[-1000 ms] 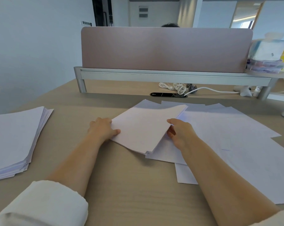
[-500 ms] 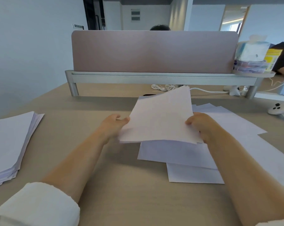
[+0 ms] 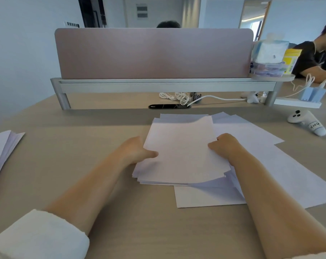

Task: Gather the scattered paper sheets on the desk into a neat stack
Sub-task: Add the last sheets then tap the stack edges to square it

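Head view: you look down on your left hand and right hand, both on one held bundle of white paper at the middle of the desk.
Left hand: clamped on the bundle's left edge with the thumb lying on top; the fingers underneath are hidden.
Right hand: clamped on the right edge, thumb on top, fingers curled under the paper.
Risk, skew: the bundle's near edges look fanned and uneven. If you squeeze now, you probably lock that stagger in, so loosen your grip and tap the edges square first.
Risk, catch: the bundle rests over the loose sheets. Sliding it towards you could drag or crease the bottom sheet that juts out beneath it.
Risk, slip: you grip only two edges, so a steep lift may let the middle sag and the inner sheets slide out.
Bundle position: between your two hands and touching both, with its far end pointing at the divider panel.
Loose sheets position: under and to the right of the bundle, spreading beyond your right forearm, not yet gathered.
Side stack: at the desk's left edge, well apart from both hands.
Other: a game controller lies at the far right.
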A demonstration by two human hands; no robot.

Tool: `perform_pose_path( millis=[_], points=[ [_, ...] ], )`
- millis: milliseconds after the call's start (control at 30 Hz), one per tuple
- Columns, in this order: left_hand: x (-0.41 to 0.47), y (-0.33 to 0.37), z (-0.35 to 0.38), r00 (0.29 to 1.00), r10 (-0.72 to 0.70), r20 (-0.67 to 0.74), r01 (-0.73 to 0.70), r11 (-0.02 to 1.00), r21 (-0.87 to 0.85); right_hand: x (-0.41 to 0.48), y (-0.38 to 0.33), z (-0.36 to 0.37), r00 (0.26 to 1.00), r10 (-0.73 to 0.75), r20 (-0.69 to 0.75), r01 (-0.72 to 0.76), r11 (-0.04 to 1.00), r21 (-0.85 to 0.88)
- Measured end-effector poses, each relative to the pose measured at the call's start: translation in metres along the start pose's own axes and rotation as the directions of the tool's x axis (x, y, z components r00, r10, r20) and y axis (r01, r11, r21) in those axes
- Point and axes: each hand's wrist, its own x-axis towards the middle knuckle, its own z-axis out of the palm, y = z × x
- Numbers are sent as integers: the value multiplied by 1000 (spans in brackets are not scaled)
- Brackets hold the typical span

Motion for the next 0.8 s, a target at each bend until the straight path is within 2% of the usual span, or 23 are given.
perform_pose_path(
  millis=[167,433,633,800],
  points=[
    [1,-3,3,1000,3,8,-3,1000,-21,0,3,-6,998,56,-10,-54,987,149],
    [-4,-3,2,999,13,38,-16,996,82,-13,0,-13,985,95,146,-150,888,434],
    [2,-7,2,998,-40,-40,39,999,-36,-21,-6,-13,986,77,145,-137,874,466],
    [5,-8,0,996,-68,-54,67,997,-24,-21,-4,-13,987,78,139,-137,863,486]
  ],
)
